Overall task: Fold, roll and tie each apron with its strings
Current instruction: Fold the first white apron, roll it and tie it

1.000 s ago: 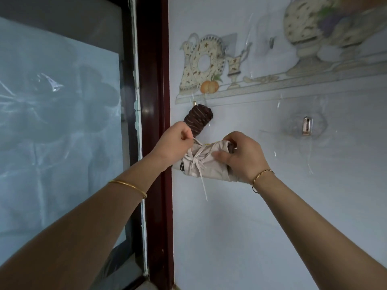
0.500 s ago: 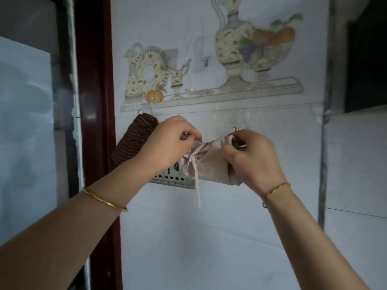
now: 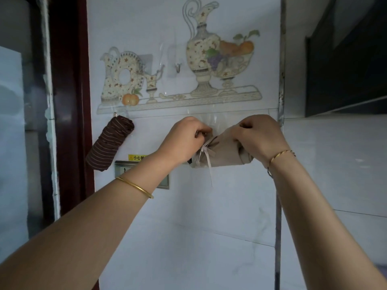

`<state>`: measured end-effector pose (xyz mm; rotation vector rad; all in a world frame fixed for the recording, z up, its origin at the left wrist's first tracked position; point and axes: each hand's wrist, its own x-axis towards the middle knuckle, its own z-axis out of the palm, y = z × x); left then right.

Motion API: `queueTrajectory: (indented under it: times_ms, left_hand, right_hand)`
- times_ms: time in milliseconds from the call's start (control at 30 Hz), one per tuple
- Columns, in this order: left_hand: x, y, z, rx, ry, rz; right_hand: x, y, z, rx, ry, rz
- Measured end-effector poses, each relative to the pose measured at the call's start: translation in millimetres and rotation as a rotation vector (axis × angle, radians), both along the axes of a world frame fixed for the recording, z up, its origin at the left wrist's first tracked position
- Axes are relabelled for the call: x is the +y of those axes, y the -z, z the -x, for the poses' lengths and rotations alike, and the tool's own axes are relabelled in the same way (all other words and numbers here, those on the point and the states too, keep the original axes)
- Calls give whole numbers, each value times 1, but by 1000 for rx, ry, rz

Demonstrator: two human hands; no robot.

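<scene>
Centre of frame, against the white tiled wall (image 3: 219, 216): beige rolled cloth apron (image 3: 225, 152), held in the air at both ends and lying roughly level.

Pale string (image 3: 206, 162) is tied in a bow round its left part, with one tail hanging down.

Left hand (image 3: 184, 141): fingers curled, thumb and forefinger pinching at the roll's upper left end. Cannot tell whether cloth or a loop sits between them.

Right hand (image 3: 259, 136): fingers curled, gripping the roll's upper right end.

Left of frame: brown striped rolled apron (image 3: 111, 143) hangs tilted from a small hook (image 3: 114, 114), below the painted jug decoration (image 3: 201, 55).

Upper centre: a clear adhesive hook (image 3: 177, 68), bare.

Progress, as a judgement: both aprons in view look folded, rolled and tied. The brown one appears finished and hung. The beige one seems to need only hanging up; any hook behind the hands is hidden. Whether other aprons remain is not shown.
</scene>
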<state>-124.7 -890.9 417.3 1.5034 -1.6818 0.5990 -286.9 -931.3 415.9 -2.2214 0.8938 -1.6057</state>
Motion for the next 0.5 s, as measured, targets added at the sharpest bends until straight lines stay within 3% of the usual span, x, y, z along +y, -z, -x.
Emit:
queueTrajectory:
  times_ms: [267,500]
  left_hand:
    - [-2,-10,9,-6,-39,-42]
    - [-16,-13,1,218,24,-126]
  right_hand:
    - [-9,-23,2,72,-55,-200]
    - [-14,-27,1,148,-50,-260]
